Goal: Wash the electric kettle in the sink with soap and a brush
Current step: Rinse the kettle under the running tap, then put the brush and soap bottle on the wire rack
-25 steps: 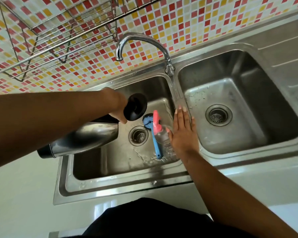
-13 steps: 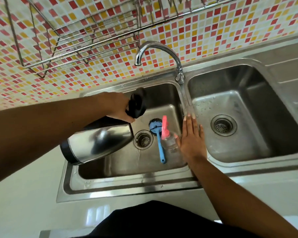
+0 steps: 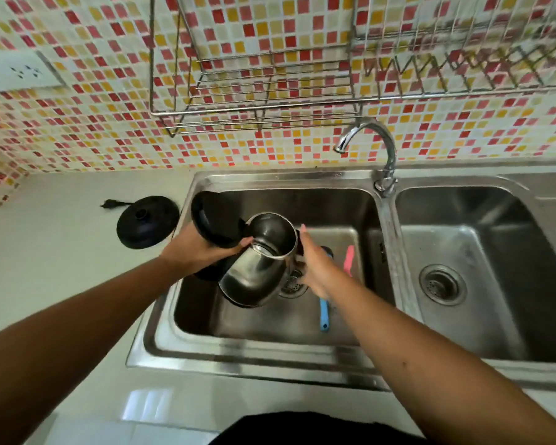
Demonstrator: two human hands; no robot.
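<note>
Your left hand (image 3: 203,252) grips the kettle (image 3: 257,271) by its handle side, lid (image 3: 211,220) flipped open, and holds it tilted over the left basin of the sink (image 3: 385,239). Your right hand (image 3: 315,268) rests on the kettle's far side – whether it grasps or just steadies, I cannot tell. Early stage, by my read: tap (image 3: 371,139) shows no water, no suds on the steel. Brush (image 3: 324,313) lies in the basin untouched, pink-topped soap (image 3: 349,260) beside it. Wetting, soaping, scrubbing and rinsing are all left. Kettle base (image 3: 146,221) sits on the tabletop (image 3: 61,268) – well apart from the sink. No brand or writing readable anywhere.
</note>
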